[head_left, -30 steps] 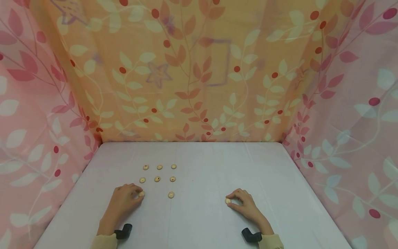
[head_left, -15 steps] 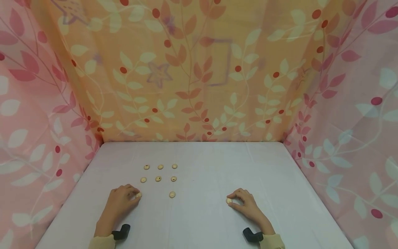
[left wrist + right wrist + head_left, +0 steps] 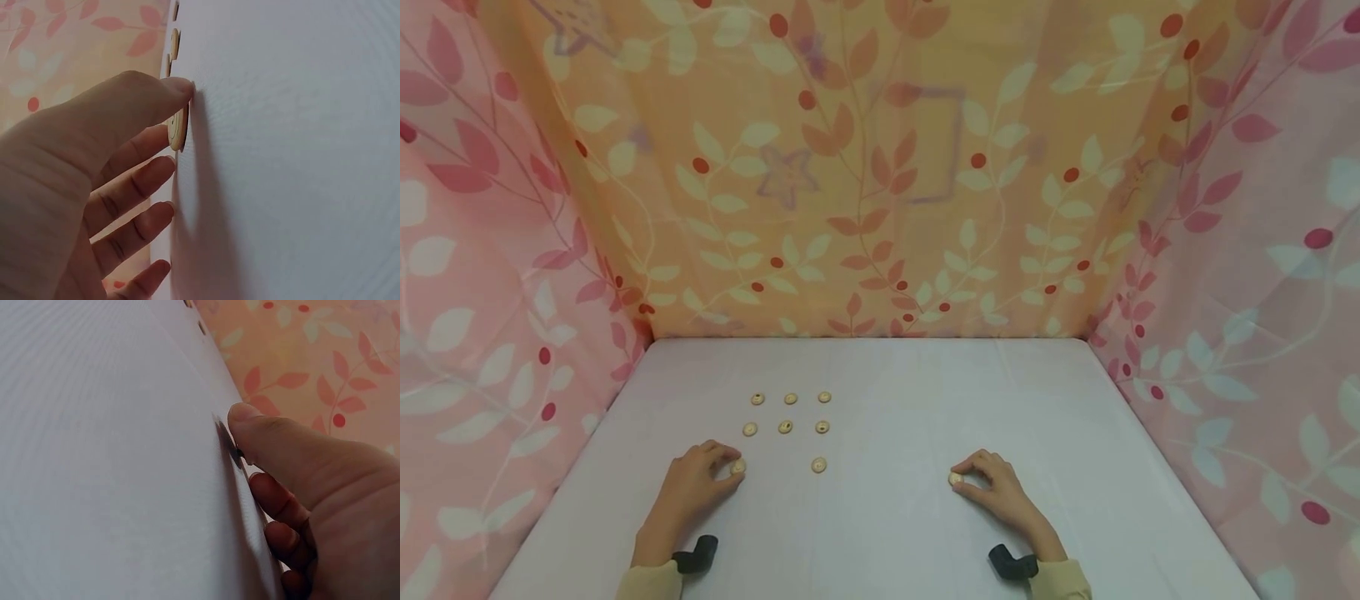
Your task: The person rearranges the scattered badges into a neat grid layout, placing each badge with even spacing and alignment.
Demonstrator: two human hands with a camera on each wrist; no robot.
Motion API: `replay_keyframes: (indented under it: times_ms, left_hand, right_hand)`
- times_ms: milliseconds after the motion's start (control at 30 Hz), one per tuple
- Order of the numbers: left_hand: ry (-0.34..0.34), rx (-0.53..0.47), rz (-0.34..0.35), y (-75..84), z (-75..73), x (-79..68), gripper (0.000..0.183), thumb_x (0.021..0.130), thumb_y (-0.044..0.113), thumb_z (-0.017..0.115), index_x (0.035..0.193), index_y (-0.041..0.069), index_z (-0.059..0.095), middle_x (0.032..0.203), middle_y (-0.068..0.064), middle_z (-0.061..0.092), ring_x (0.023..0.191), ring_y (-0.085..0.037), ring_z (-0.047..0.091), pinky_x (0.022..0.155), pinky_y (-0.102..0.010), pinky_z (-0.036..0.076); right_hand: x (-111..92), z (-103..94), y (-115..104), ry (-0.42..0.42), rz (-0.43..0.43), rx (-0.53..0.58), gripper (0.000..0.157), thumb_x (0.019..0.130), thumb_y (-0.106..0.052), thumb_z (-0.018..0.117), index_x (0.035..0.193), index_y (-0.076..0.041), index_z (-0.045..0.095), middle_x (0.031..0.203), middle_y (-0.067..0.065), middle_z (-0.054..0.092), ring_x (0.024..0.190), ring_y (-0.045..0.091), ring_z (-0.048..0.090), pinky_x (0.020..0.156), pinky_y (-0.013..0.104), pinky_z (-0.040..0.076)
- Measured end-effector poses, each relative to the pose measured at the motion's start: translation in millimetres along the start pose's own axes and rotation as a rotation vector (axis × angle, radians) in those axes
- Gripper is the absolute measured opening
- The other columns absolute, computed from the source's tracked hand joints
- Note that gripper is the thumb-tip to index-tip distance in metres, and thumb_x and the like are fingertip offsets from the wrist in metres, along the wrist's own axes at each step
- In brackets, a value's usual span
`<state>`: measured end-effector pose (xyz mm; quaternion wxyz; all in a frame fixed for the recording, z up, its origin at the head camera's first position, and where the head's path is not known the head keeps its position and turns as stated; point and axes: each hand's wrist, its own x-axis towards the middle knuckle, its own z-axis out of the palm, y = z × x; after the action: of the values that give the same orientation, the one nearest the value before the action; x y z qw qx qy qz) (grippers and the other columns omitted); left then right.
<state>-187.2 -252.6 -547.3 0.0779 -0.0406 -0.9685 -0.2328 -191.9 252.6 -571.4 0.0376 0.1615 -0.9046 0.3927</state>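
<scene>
My left hand (image 3: 700, 475) is at the near left of the white table, its thumb and forefinger pinching a round wooden button (image 3: 738, 467). In the left wrist view that button (image 3: 178, 130) stands out below the thumb tip, close to the tabletop, with the other fingers spread behind it. Over on the right, my right hand (image 3: 997, 485) pinches a second wooden button (image 3: 955, 479) between thumb and fingertips. From the right wrist, the thumb (image 3: 275, 440) hides most of that button. A loose button (image 3: 818, 465) lies to the right of my left hand.
Beyond the left hand lie two rows of similar buttons, a nearer one with a middle button (image 3: 785, 427) and a farther one with a middle button (image 3: 790, 398). Leaf-patterned cloth (image 3: 865, 250) walls the white table (image 3: 887, 533) at the back and both sides.
My left hand has shifted slightly left with its button, away from the loose button beside it. The right hand keeps its place and its button. The head view has drifted a little.
</scene>
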Motion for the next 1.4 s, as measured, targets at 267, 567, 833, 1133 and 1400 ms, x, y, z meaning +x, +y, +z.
replay_keyframes:
  times_ms: [267,567,833,1133,1400]
  left_hand:
    - [-0.023,-0.101,-0.069,-7.4,0.5,-0.6,0.034,0.078,0.039,0.072,0.103,0.018,0.065,0.107,-0.003,0.063,0.105,-0.028,0.054,0.091,-0.053,0.035]
    - [0.019,-0.149,-0.047,-17.4,6.4,1.6,0.029,0.078,0.04,0.072,0.098,0.02,0.066,0.103,-0.001,0.064,0.101,-0.025,0.055,0.09,-0.052,0.034]
    - [0.056,-0.173,-0.031,-24.2,14.4,1.5,0.032,0.076,0.046,0.072,0.097,0.023,0.067,0.101,0.001,0.063,0.101,-0.025,0.054,0.09,-0.052,0.029]
    - [0.088,-0.193,-0.019,-25.1,19.1,1.6,0.029,0.074,0.047,0.073,0.094,0.026,0.068,0.098,0.006,0.064,0.098,-0.02,0.056,0.085,-0.045,0.037]
    - [0.105,-0.202,-0.02,-25.9,22.3,1.1,0.028,0.074,0.044,0.074,0.093,0.026,0.067,0.096,0.008,0.063,0.095,-0.017,0.057,0.083,-0.041,0.042]
  right_hand:
    - [3,1.7,-4,0.012,-0.013,-0.025,0.019,0.077,-0.042,0.071,0.094,-0.038,0.064,0.095,-0.025,0.058,0.085,0.002,0.047,0.078,0.031,0.03]
    - [10,8.3,-11,-0.012,-0.032,0.008,0.017,0.079,-0.043,0.07,0.094,-0.038,0.063,0.095,-0.024,0.058,0.088,0.002,0.051,0.08,0.029,0.034]
    - [23,17.8,-26,0.0,-0.164,0.011,0.018,0.08,-0.033,0.072,0.096,-0.029,0.065,0.092,-0.017,0.059,0.078,0.005,0.048,0.072,0.027,0.032]
    - [40,40.0,-41,-0.006,-0.256,0.01,0.018,0.079,-0.028,0.073,0.095,-0.024,0.066,0.092,-0.013,0.061,0.079,0.006,0.051,0.071,0.027,0.03]
    - [54,56.9,-54,-0.028,-0.299,0.007,0.017,0.08,-0.031,0.071,0.095,-0.025,0.066,0.093,-0.014,0.061,0.08,0.005,0.051,0.074,0.029,0.031]
